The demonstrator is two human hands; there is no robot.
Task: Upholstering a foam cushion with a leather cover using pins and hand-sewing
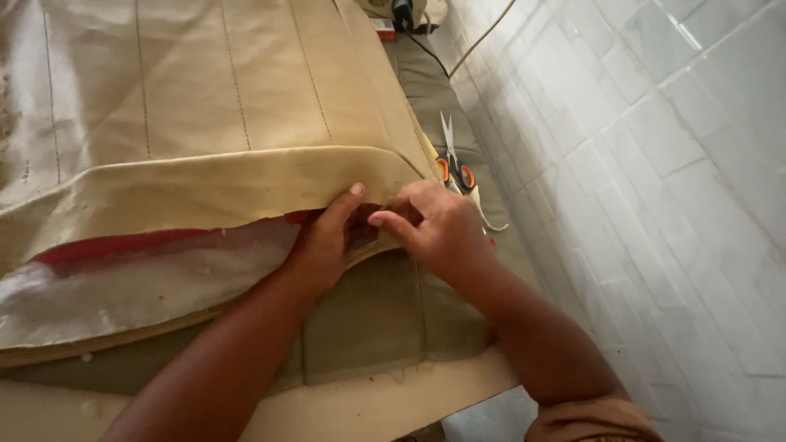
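Both hands meet just right of the frame's centre, at the curved edge of a large beige upholstery cover (205,184) with stitched seam lines that fills the upper left and middle of the frame. The left hand (323,245) comes up from the lower left, its thumb lying on top of the folded tan edge and its fingers (354,191) tucked under it, so the cover's edge is pinched between them. The right hand (438,229) comes in from the lower right and sits just beside the left; its fingers (385,219) are curled inward and clenched on the same edge, at a small dark spot where the layers part. What exactly lies between the fingertips there is too shadowed to tell.

Under the lifted edge, toward the left of the frame, a red strip (123,243) shows, and below it a pale, shiny plastic-like lining (139,286). Beneath the hands, in the lower middle, lies an olive-green stitched panel (368,319), and a tan board edge (368,405) runs along the bottom.

Just above and to the right of the right hand, a pair of scissors with orange handles (453,164) lies on the green fabric, blades pointing to the top of the frame. A white tiled wall (655,188) fills the right side. A thin cable (483,33) runs at the top, right of centre.
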